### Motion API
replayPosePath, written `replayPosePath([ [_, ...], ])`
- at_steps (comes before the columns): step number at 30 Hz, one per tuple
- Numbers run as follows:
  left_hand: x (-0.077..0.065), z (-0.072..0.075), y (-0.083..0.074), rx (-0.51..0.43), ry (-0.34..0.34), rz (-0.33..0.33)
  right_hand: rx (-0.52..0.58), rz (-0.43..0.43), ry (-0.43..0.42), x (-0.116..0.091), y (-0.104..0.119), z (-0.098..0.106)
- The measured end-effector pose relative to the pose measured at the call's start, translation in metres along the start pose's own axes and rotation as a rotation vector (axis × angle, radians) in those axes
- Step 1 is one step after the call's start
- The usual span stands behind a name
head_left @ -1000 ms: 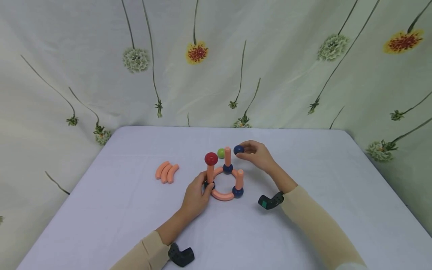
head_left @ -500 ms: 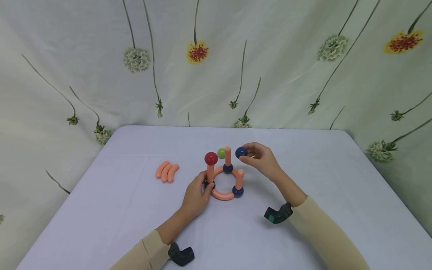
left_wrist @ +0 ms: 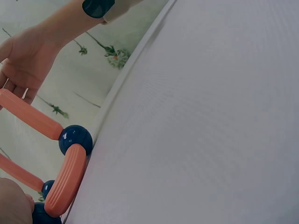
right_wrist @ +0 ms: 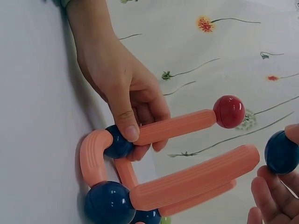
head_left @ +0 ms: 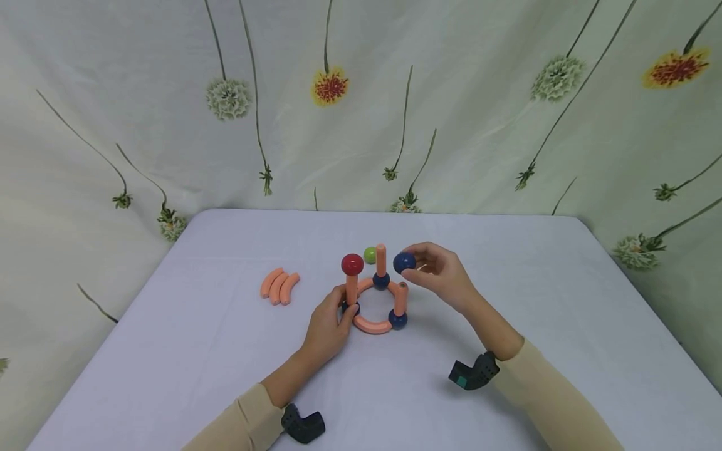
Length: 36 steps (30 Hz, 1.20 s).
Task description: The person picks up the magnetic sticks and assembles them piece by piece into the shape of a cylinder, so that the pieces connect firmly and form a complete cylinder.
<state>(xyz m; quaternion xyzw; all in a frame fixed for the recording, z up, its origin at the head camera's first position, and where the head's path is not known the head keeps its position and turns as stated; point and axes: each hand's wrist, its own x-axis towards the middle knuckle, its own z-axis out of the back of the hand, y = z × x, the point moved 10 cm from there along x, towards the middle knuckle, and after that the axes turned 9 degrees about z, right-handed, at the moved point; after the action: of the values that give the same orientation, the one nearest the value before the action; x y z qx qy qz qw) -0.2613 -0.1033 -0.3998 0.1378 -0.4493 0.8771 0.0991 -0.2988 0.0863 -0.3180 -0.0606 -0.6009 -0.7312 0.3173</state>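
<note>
Dark blue and glossy, a ball (head_left: 404, 262) is being pinched between the thumb and fingers of a person's right hand (head_left: 442, 279), hovering above the white-covered table (head_left: 225, 369) near the top end of the near-right upright stick (head_left: 401, 300); the right wrist view is showing a narrow gap between ball and stick. On the left side, the left hand (head_left: 327, 326) is gripping a blue base ball (right_wrist: 117, 144) at the foot of the left upright stick (head_left: 351, 291), which is carrying a red ball (head_left: 352, 264) on top. Curved orange rods (head_left: 371, 327) are linking the base balls into a ring, with the far upright stick (head_left: 381, 260) rising from its far side. Just beyond, a green ball (head_left: 369, 255) is resting on the table. Three loose curved rods (head_left: 279, 287) are lying side by side farther left, well apart from the ring. Flowered cloth (head_left: 361, 144) is hanging behind.
</note>
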Motion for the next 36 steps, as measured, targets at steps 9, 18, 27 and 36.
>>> replayPosePath([
  [9, 0.000, -0.001, 0.002, -0.016, 0.000, 0.006, 0.085, 0.023, 0.030, -0.007, 0.005, -0.005],
  [18, 0.000, -0.001, 0.001, -0.013, 0.006, 0.022, 0.102, 0.044, 0.037, -0.012, -0.001, -0.007],
  [27, 0.000, 0.000, 0.000, 0.003, -0.007, 0.017, 0.120, 0.075, 0.053, -0.013, -0.002, -0.010],
  [36, -0.001, 0.001, -0.002, 0.006, -0.012, -0.007, 0.132, 0.080, 0.052, -0.015, -0.005, -0.011],
])
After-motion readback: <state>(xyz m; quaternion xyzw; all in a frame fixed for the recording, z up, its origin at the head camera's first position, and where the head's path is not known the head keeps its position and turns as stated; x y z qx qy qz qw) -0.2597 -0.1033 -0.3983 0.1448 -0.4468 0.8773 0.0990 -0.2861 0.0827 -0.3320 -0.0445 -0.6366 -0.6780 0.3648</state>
